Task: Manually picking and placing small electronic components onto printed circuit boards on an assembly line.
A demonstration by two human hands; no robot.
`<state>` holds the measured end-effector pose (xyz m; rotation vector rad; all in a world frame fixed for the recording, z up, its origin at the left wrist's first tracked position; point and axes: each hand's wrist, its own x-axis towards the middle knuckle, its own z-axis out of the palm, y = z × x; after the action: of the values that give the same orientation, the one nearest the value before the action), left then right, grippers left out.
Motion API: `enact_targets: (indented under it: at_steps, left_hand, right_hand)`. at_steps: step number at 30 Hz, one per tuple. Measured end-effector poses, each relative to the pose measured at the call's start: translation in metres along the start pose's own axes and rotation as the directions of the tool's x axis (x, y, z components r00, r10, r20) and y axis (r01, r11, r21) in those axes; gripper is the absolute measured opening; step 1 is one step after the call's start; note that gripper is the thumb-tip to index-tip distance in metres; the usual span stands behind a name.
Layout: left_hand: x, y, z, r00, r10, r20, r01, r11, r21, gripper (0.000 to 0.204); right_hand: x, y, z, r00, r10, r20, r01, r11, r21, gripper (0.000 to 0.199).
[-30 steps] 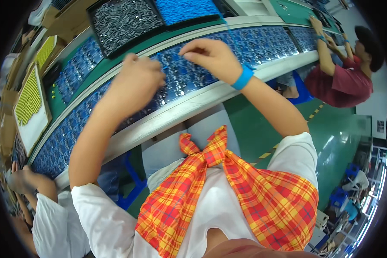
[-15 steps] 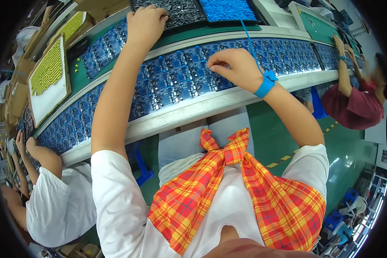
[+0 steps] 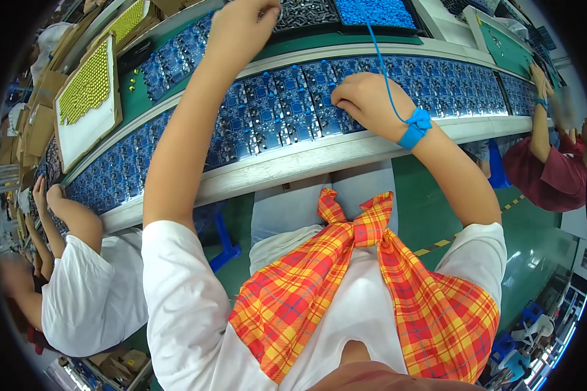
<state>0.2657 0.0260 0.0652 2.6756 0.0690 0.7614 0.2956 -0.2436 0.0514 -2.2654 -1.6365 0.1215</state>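
Observation:
A long row of blue circuit boards point(image 3: 287, 114) lies on the belt in front of me. My left hand point(image 3: 241, 29) reaches far across the belt to a tray of small dark parts point(image 3: 303, 13). Its fingers are curled at the tray's near edge and hide whatever is in them. My right hand point(image 3: 365, 101) rests on the boards with its fingertips bent down onto one board. A blue wrist strap point(image 3: 414, 133) sits on that wrist, and its thin blue cord point(image 3: 378, 58) runs up toward the trays.
A tray of blue parts point(image 3: 378, 13) stands beside the dark one. A white tray of yellow-green parts point(image 3: 88, 88) lies at the far left. One person in white point(image 3: 91, 293) works at my left and another in dark red point(image 3: 548, 173) at my right.
My left arm has stretched further toward the dark tray and its fingers have curled in. My right hand has slid slightly along the boards. The view has shifted down.

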Motion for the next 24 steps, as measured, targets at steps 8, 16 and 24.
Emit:
enact_targets:
  at_steps: [8, 16, 24]
  left_hand:
    - [-0.067, 0.048, -0.031, 0.937, -0.014, 0.349, 0.174, 0.886, -0.43, 0.02]
    - [-0.078, 0.049, -0.03, 0.847, -0.098, 0.523, 0.391, 0.781, -0.487, 0.021]
    - [-0.089, 0.071, -0.029, 0.864, -0.014, 0.504, 0.257, 0.872, -0.417, 0.017]
  right_hand:
    - [0.001, 0.0, 0.0, 0.999, -0.021, 0.024, 0.021, 1.0, -0.002, 0.008]
    - [0.0, 0.006, 0.004, 0.996, -0.067, 0.05, 0.068, 0.997, -0.02, 0.01]
    - [0.013, 0.011, -0.042, 0.99, -0.049, 0.131, 0.034, 0.993, 0.115, 0.023]
